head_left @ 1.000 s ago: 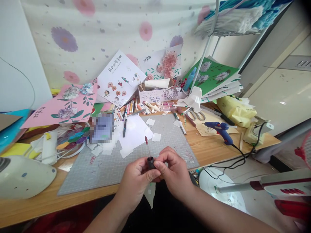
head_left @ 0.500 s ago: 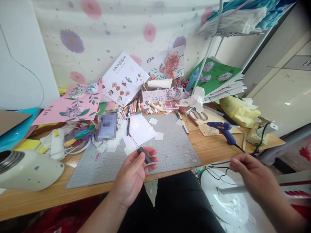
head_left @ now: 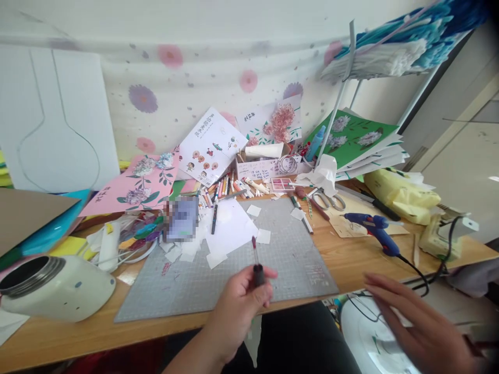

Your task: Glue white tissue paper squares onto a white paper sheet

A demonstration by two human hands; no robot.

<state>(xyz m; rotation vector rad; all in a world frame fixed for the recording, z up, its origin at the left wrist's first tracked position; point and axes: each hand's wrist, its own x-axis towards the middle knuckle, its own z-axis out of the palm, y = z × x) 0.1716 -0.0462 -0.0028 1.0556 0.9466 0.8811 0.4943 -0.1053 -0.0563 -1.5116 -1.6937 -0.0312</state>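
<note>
My left hand [head_left: 249, 291] is closed around the black handle of a small wand [head_left: 256, 254], which has a thin pale shaft and a dark red tip. The wand points up and away over the front of the grey cutting mat [head_left: 280, 280]. Beyond it lie a white sheet of paper [head_left: 230, 228] and small white paper squares [head_left: 263, 237]. To the right, past the table's front edge, my right hand [head_left: 409, 317] is held with its fingers stretched out, slightly blurred. Nothing shows in it. A black cord [head_left: 423, 283] runs behind its fingers.
A blue glue gun [head_left: 372, 226] and scissors [head_left: 328, 199] lie at the right. An uncapped pale bottle [head_left: 78, 291] lies on its side at the left. Markers [head_left: 234, 188], a phone with a blurred screen [head_left: 181, 219] and flower pictures [head_left: 136, 182] line the back.
My right hand has let go of the black cord and straightened its fingers. My left hand has turned the wand more upright. The view has shifted, showing more of the left.
</note>
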